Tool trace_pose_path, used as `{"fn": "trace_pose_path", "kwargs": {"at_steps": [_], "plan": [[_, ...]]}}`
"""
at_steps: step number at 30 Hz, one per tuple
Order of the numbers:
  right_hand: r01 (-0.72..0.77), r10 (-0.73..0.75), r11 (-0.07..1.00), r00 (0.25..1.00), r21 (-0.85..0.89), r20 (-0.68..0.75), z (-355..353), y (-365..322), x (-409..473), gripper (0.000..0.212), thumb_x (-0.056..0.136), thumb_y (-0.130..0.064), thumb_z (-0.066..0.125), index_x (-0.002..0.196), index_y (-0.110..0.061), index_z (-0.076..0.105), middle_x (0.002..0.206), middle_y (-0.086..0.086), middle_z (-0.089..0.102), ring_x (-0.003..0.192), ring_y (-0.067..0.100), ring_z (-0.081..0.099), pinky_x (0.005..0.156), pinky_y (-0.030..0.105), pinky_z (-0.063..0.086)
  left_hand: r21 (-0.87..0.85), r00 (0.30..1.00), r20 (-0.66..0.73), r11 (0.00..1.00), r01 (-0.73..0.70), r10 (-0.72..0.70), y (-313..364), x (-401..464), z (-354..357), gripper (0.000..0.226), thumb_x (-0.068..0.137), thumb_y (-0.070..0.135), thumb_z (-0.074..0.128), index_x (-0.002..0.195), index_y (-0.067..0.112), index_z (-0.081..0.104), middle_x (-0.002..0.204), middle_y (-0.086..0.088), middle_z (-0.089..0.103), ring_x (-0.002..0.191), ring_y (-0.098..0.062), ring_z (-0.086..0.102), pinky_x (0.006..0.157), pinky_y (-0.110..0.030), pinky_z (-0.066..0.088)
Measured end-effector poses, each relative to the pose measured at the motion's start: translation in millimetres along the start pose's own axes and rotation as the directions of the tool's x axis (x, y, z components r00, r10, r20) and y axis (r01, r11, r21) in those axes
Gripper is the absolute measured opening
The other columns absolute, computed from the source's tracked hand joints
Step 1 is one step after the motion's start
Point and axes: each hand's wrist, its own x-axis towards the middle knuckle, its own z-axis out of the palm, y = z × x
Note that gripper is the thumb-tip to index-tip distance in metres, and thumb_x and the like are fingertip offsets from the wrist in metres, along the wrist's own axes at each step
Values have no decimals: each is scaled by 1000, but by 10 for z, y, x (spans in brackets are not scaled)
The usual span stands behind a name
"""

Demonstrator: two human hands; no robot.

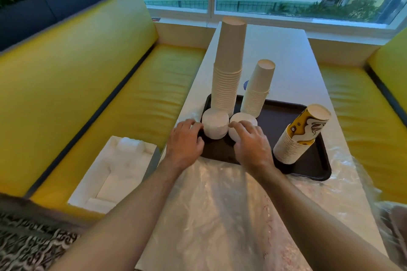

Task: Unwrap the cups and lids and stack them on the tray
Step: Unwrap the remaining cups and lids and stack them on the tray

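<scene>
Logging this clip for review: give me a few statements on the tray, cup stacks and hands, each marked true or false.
1. Three stacks of cups stand on the dark tray. True: the tallest white stack, a shorter white stack and a yellow-patterned stack.
2. The patterned stack stands at the tray's left end. False: it stands at the right end.
3. The right hand touches the right lid stack. True.
4. The left hand holds a cup in the air. False: it rests by the left lid stack.
</scene>
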Motion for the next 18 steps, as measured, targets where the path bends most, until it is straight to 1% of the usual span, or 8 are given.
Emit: {"fn": "trace_pose_path", "kwargs": {"at_steps": [3,6,9,11,13,15,17,18], "plan": [[59,-64,994,997,87,49,-29,-175,-86,55,93,0,53,140,-29,53,145,1,54,130,29,49,105,48,47,-41,992,-76,994,97,-99,-93,-279,-103,31,90,17,63,120,12,68,124,-8,64,113,-30,57,94,-43,46],[93,-115,979,987,179,114,-38,-410,-158,51,95,0,48,138,-28,54,131,-1,63,117,24,59,96,45,52,-42,975,-143,985,168,-172,-253,-591,-219,25,90,15,64,114,13,70,118,-7,67,108,-30,58,90,-41,45],[132,-169,973,967,191,191,3,-672,-186,48,96,-5,47,136,-31,54,115,-8,67,101,19,64,87,40,53,-16,959,-165,973,230,-230,-492,-804,-294,25,89,19,63,111,13,71,113,-7,68,105,-31,59,87,-42,48],[173,-220,959,954,222,205,107,-908,-162,46,95,-6,48,133,-30,55,110,-9,66,97,16,64,84,38,54,-8,950,-157,962,274,-272,-715,-916,-372,27,90,23,58,112,13,71,117,-7,68,109,-31,58,90,-44,48],[192,-253,948,938,252,237,261,-1162,-109,43,95,-8,49,132,-28,56,112,-8,66,99,16,63,86,39,55,-4,942,-134,950,311,-309,-982,-1001,-440,27,93,21,58,116,14,70,123,-6,66,115,-29,56,95,-43,45],[200,-271,941,928,273,255,446,-1420,-30,38,96,-9,49,130,-24,59,115,-2,67,102,20,63,90,40,54,22,938,-116,943,332,-328,-1274,-1065,-511,28,93,19,61,120,14,68,125,-4,64,118,-27,55,97,-41,43],[177,-259,939,928,296,268,669,-1694,69,33,97,-11,50,127,-20,62,116,4,68,103,25,64,91,40,52,42,926,-78,927,372,-369,-1621,-1114,-570,34,92,19,62,126,15,64,133,-5,59,125,-27,51,101,-42,41],[144,-236,940,929,310,284,775,-1805,112,33,95,-11,51,126,-18,63,115,5,69,104,26,64,90,36,51,54,918,-52,917,396,-393,-1781,-1132,-590,39,93,20,61,131,16,61,138,-5,55,129,-27,48,104,-43,40]]}}
